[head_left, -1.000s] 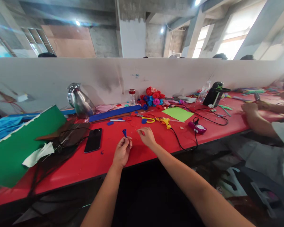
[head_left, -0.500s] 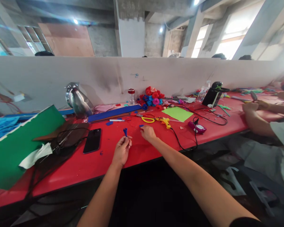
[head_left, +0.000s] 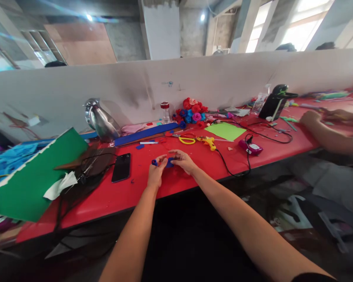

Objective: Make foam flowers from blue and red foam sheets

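Over the front part of the red table (head_left: 144,188), my left hand (head_left: 156,172) is closed round a small rolled blue piece (head_left: 154,162), which pokes out at its left side. Close by on the right, my right hand (head_left: 182,161) pinches a flat blue piece (head_left: 170,162) between thumb and fingers. That flat piece lies between the two hands, near the left fingertips; whether it touches the rolled one cannot be made out.
A phone (head_left: 121,167) lies left of my hands, beside a green board (head_left: 41,180). Behind are yellow scissors (head_left: 187,140), a yellow glue gun (head_left: 208,142), a green sheet (head_left: 226,131), paper flowers (head_left: 194,111) and a metal jug (head_left: 102,121). A person's hands (head_left: 312,119) work at right.
My right hand has brought the flat blue piece over to my left hand. The rolled piece, upright before, now points leftward. The camera view has shifted.
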The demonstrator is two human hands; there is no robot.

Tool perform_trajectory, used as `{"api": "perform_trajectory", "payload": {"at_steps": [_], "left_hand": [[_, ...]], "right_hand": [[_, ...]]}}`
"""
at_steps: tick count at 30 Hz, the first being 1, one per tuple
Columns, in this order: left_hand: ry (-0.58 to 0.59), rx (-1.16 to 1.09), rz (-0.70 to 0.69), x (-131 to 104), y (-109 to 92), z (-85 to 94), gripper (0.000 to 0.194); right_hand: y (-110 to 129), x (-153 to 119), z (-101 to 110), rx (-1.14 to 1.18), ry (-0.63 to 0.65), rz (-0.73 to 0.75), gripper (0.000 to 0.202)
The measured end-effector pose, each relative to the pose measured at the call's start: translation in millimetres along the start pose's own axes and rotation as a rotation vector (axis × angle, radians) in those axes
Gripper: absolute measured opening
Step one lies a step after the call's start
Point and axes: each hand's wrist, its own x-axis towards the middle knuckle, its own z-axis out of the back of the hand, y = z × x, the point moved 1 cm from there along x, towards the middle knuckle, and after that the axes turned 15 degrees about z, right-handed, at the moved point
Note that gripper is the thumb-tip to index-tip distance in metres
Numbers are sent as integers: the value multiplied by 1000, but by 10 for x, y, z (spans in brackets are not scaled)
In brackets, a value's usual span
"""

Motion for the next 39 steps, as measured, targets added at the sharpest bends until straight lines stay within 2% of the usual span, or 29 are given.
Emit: {"api": "perform_trajectory", "payload": {"at_steps": [3, 10, 13, 28, 33, 39], "left_hand": [[8, 42, -6, 13, 21, -28, 30], [-121, 19, -29, 23, 56, 18, 25], [-147, -6, -26, 28, 57, 41, 25], [-92, -58, 22, -29, -13, -3, 22], [-88, -60, 21, -44, -27, 0, 20], [-74, -44, 15, -30, -25, 1, 22]], "right_hand": [[31, 7, -8, 12, -1, -3, 43], [33, -14, -47, -43, 55, -21, 45], [28, -12, -42, -46, 23, -32, 41], [52, -16, -41, -61, -13, -2, 35], [64, -19, -56, -73, 42, -15, 37], [53, -25, -66, -70, 49, -37, 37]]}}
